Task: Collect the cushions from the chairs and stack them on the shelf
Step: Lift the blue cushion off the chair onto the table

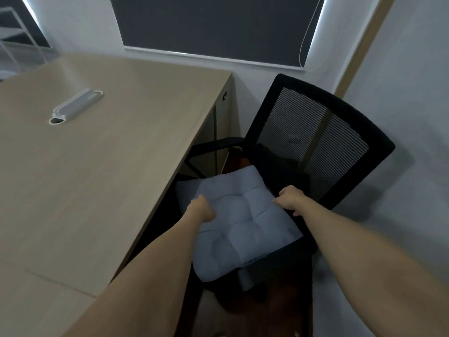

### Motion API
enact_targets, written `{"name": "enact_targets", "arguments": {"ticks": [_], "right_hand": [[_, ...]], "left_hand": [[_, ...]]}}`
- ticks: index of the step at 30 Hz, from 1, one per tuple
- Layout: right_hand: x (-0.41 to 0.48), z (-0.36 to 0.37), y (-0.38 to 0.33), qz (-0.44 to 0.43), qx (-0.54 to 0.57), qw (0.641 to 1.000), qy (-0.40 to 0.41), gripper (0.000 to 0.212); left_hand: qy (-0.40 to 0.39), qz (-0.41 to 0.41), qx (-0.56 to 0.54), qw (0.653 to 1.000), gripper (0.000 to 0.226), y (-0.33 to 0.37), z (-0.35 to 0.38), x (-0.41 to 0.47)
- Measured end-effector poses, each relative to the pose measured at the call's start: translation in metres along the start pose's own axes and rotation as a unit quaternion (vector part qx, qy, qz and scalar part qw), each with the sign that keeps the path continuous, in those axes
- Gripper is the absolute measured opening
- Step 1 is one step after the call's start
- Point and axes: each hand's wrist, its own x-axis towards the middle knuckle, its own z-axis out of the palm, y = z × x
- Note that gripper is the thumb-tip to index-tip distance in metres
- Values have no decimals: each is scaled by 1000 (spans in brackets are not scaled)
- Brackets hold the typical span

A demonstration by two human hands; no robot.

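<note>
Left hand [202,210] and right hand [290,199] each clamp an opposite edge of the blue cushion [243,224], tilted on the black chair [313,142] seat, so collecting looks barely started; white shelf [17,37] far-left, no cushions visible there.

One cushion [239,220], one chair [313,132], one desk [102,147], two hands.

A pale blue tufted cushion [243,222] is carried on the seat of a black mesh-backed chair [313,142], which is set on a dark floor [213,310]. Beside the chair, a light wooden desk [97,178] is seen, with a white cable-port cover [76,106] lying on its top.
</note>
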Motion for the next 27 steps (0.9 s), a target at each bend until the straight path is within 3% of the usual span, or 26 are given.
{"name": "enact_targets", "arguments": {"ticks": [5, 10, 12, 16, 21, 24, 27], "right_hand": [[97, 25, 5, 18, -36, 999, -14, 61], [192, 58, 17, 28, -37, 999, -13, 61], [224, 73, 24, 30, -32, 999, -19, 76], [273, 99, 41, 39, -32, 999, -16, 105], [302, 113, 60, 110, 41, 992, -43, 144], [305, 116, 63, 113, 40, 992, -26, 139], [295, 117, 54, 96, 43, 994, 3, 112]], "left_hand": [[-19, -57, -10, 998, 72, -10, 31, 90], [6, -113, -38, 993, 61, -19, 73, 172], [27, -169, -79, 982, 70, -24, 91, 198], [38, -274, -109, 955, 118, -44, 113, 229], [66, -285, -169, 941, 133, -64, 131, 244], [101, -281, -190, 935, 129, -63, 132, 247], [124, -226, -215, 942, 115, -61, 128, 242]]}}
